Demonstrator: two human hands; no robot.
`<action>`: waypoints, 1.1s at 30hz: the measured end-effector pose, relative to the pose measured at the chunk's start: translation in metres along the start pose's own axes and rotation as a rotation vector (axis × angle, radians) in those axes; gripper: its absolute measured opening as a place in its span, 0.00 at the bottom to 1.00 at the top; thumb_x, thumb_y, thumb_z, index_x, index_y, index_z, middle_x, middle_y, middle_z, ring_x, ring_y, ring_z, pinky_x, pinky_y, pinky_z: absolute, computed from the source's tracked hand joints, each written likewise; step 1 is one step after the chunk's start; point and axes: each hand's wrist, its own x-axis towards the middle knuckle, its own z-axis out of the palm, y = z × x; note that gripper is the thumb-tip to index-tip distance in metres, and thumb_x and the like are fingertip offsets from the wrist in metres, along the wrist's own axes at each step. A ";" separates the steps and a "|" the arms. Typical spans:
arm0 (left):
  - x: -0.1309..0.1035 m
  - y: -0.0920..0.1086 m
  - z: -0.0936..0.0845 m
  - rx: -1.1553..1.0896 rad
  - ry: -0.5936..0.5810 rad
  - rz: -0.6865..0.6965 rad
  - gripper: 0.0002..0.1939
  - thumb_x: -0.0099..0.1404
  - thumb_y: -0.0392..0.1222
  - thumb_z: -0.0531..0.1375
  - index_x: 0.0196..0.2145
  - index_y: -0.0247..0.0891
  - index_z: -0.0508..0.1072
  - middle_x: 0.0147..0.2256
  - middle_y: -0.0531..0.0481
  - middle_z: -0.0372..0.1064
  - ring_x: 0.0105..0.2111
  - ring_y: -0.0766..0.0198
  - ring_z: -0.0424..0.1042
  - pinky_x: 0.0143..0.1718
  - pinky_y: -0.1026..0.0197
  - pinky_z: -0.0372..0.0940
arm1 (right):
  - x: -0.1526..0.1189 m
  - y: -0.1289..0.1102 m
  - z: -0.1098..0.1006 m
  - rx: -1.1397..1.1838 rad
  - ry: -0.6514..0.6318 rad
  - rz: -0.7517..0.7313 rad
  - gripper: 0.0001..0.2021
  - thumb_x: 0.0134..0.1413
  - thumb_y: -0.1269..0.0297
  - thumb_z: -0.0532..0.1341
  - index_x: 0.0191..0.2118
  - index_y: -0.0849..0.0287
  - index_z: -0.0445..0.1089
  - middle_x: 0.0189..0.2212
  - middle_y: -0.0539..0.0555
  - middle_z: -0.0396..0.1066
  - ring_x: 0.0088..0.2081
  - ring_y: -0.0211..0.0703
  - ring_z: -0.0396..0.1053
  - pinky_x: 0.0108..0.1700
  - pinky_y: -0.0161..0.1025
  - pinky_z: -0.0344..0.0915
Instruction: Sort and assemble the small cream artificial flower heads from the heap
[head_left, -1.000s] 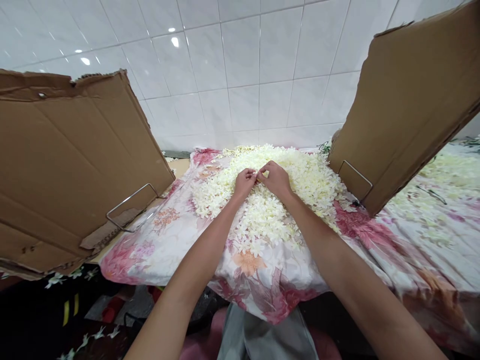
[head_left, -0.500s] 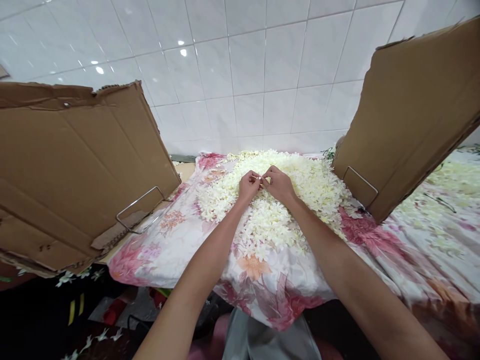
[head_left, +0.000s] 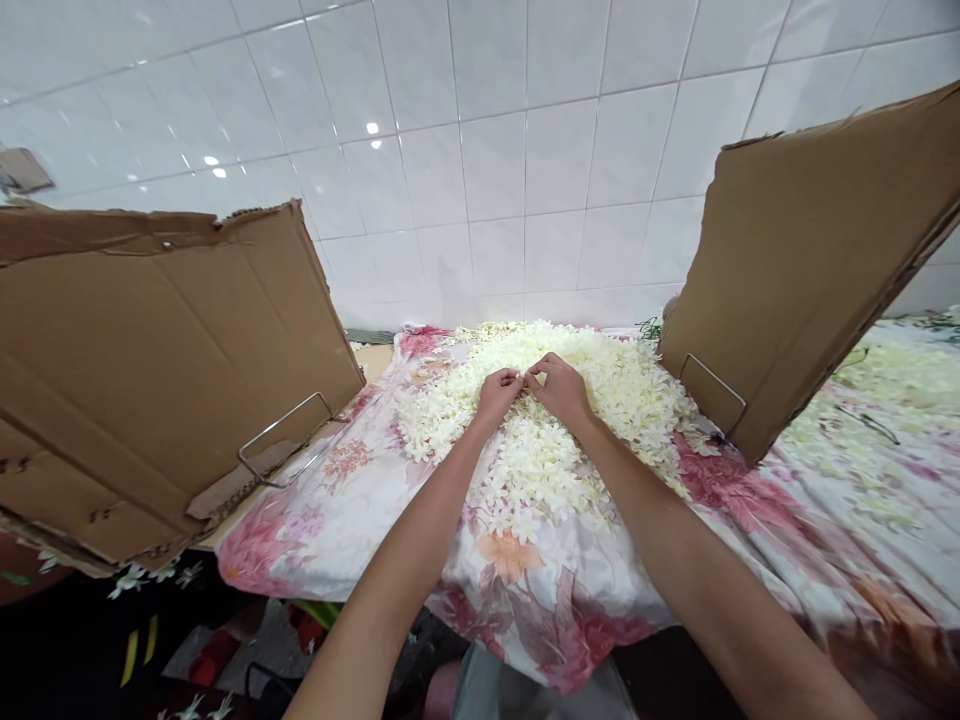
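Over a broad heap of small white flowers (head_left: 532, 470), my two hands meet fingertip to fingertip. My left hand (head_left: 498, 392) is closed in a pinch, with a tiny pale bit, seemingly a white flower, at its fingertips. Thumb and forefinger of my right hand (head_left: 559, 386) pinch at the same spot, touching or nearly touching the left fingers. Most of the held flower is hidden by the fingers. Beneath the heap lies a floral-patterned cloth (head_left: 360, 540) in white, pink and orange.
Upright cardboard panels stand at the left (head_left: 165, 370) and right (head_left: 802, 270), each with a bent metal wire support at its base. A white tiled wall (head_left: 495, 160) closes off the back. More pale flowers (head_left: 900, 400) lie beyond the right panel.
The head view has tilted slightly up, so the scene sits lower. Both hands stay together over the heap, with only small finger movement.
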 end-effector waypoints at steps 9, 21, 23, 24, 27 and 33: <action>0.000 -0.001 0.000 0.007 0.008 0.009 0.07 0.62 0.38 0.69 0.33 0.36 0.74 0.27 0.52 0.72 0.26 0.67 0.73 0.33 0.64 0.68 | 0.001 0.001 0.001 -0.006 -0.017 -0.006 0.08 0.65 0.63 0.62 0.37 0.55 0.79 0.42 0.53 0.76 0.38 0.45 0.72 0.36 0.41 0.60; -0.002 0.004 0.001 0.047 0.036 -0.022 0.14 0.60 0.43 0.71 0.29 0.38 0.69 0.23 0.55 0.69 0.25 0.66 0.73 0.33 0.63 0.68 | 0.001 -0.002 -0.001 0.049 -0.009 -0.006 0.09 0.65 0.62 0.60 0.36 0.54 0.77 0.41 0.54 0.76 0.35 0.44 0.71 0.34 0.40 0.59; -0.002 0.005 0.001 0.038 0.012 -0.026 0.13 0.60 0.45 0.71 0.30 0.38 0.71 0.24 0.54 0.70 0.26 0.66 0.72 0.33 0.63 0.67 | 0.001 -0.002 -0.001 0.053 0.003 -0.003 0.10 0.66 0.62 0.59 0.36 0.54 0.77 0.41 0.54 0.76 0.37 0.45 0.72 0.34 0.40 0.59; -0.003 0.006 0.000 0.031 -0.001 -0.027 0.13 0.60 0.46 0.70 0.30 0.37 0.72 0.25 0.54 0.70 0.26 0.66 0.72 0.34 0.63 0.67 | 0.001 -0.001 -0.001 0.052 0.005 -0.001 0.10 0.66 0.62 0.58 0.36 0.54 0.77 0.41 0.54 0.76 0.37 0.45 0.72 0.34 0.40 0.59; -0.003 0.005 0.000 0.013 -0.024 -0.014 0.13 0.61 0.48 0.69 0.31 0.36 0.73 0.26 0.53 0.71 0.27 0.66 0.72 0.34 0.63 0.67 | 0.001 0.000 0.000 0.045 -0.001 0.001 0.10 0.66 0.62 0.58 0.36 0.55 0.77 0.41 0.54 0.76 0.37 0.45 0.72 0.34 0.39 0.59; -0.001 0.004 0.000 0.043 0.009 0.027 0.08 0.61 0.41 0.67 0.30 0.37 0.71 0.24 0.54 0.71 0.25 0.68 0.71 0.32 0.64 0.67 | 0.002 0.001 0.002 0.045 -0.017 -0.050 0.09 0.66 0.63 0.58 0.36 0.55 0.75 0.41 0.54 0.76 0.36 0.44 0.71 0.35 0.40 0.59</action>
